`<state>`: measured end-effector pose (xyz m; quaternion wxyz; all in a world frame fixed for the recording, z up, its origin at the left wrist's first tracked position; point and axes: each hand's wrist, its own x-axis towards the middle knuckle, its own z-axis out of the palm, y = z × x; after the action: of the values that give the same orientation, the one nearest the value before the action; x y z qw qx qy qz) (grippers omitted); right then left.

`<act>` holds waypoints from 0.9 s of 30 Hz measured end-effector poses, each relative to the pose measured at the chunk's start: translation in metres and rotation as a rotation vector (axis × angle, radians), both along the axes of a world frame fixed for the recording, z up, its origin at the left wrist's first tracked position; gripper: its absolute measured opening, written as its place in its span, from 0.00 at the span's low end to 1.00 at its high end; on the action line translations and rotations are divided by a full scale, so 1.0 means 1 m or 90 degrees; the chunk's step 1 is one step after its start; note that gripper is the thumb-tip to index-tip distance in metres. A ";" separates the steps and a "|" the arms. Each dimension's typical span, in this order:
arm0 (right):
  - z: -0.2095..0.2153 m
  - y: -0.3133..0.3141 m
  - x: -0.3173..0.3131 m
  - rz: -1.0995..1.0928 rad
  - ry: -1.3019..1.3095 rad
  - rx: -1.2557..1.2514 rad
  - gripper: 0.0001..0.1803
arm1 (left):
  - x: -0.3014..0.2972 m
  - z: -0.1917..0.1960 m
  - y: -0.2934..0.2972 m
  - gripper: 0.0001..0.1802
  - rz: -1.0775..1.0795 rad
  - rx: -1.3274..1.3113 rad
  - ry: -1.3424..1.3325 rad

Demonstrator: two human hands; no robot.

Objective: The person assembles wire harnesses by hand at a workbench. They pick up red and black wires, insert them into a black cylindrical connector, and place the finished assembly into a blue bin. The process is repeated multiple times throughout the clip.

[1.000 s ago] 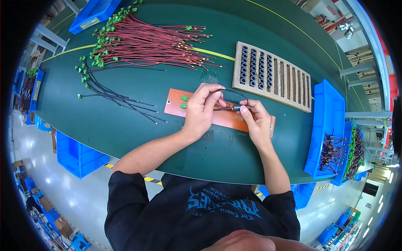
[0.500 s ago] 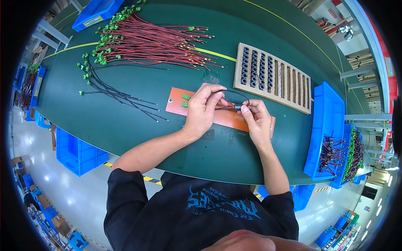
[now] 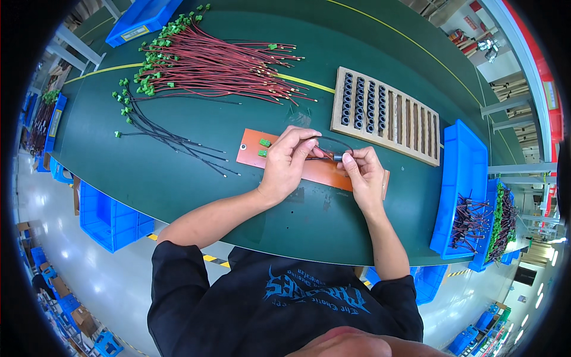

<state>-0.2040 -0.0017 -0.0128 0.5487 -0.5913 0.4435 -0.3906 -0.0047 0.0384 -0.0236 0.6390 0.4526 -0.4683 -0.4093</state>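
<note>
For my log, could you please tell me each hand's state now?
Left hand: closed, pinching red and black wires.
Right hand: closed, pinching black cylinder.

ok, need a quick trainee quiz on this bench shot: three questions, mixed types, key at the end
1. What is the right hand pinching?
A) a green plug
B) a black tube
C) a wooden block

2. True or false: in the wooden rack, the filled slots are on the left side of the picture.

3. Which lie nearer the orange board: the loose black wires or the big spread of red wires?

Key:
1. B
2. True
3. The loose black wires
</note>
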 end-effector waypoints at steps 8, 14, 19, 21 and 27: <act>0.011 0.001 0.001 -0.010 0.008 0.018 0.07 | 0.000 -0.003 0.005 0.08 -0.024 -0.009 0.058; 0.005 0.000 0.000 -0.005 -0.012 0.007 0.07 | 0.000 -0.004 0.003 0.06 -0.026 0.003 0.096; 0.007 0.001 0.001 -0.004 0.002 0.010 0.07 | 0.001 -0.005 0.004 0.06 -0.041 0.007 0.083; 0.005 0.000 0.000 -0.008 -0.006 0.016 0.07 | 0.002 -0.004 0.005 0.06 -0.048 0.015 0.057; 0.008 0.000 -0.001 0.003 0.001 0.025 0.07 | 0.002 -0.003 0.005 0.06 -0.065 0.011 0.069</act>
<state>-0.2049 -0.0014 -0.0047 0.5609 -0.5816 0.4500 -0.3803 -0.0025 0.0436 -0.0267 0.6376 0.4110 -0.4520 -0.4693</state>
